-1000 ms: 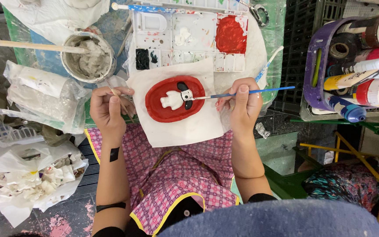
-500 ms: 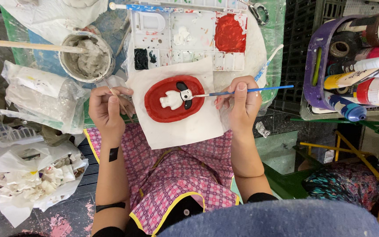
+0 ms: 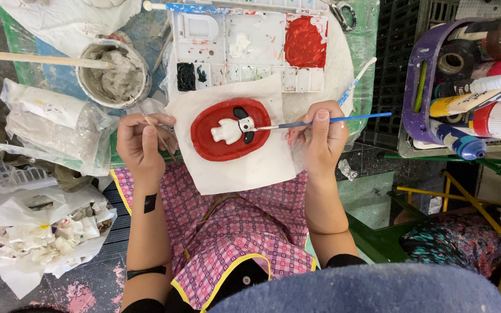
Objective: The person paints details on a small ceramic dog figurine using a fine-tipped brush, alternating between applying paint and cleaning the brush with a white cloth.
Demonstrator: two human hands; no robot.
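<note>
Head view, from above. I count two hands, both the wearer's own; two fine brushes in hand; one painted piece; one palette; one pot of grey paste.

Right hand: fingers pressed together, pinching a blue-handled brush that lies nearly level; its tip touches the piece at about 9 o'clock from the hand.

Left hand: fingers closed around a thin wooden brush that slants toward 11 o'clock; the hand rests just beside the white paper sheet, at 9 o'clock from the piece.

Oval plaque: it lies flat on the sheet, between the two hands and over the pink checked apron; its ground is red, with a raised white figure at the centre and two black patches at the figure's right end, where the brush tip sits.

Palette: at 12 o'clock from the plaque, white and many-welled; I see one large red well, one black well and a smear of white.

Pot of grey paste: at 10 o'clock, with one wooden stick standing in it.

Purple caddy: at 3 o'clock, well apart, holding several paint bottles and tape rolls; I cannot tell the exact number.
</note>
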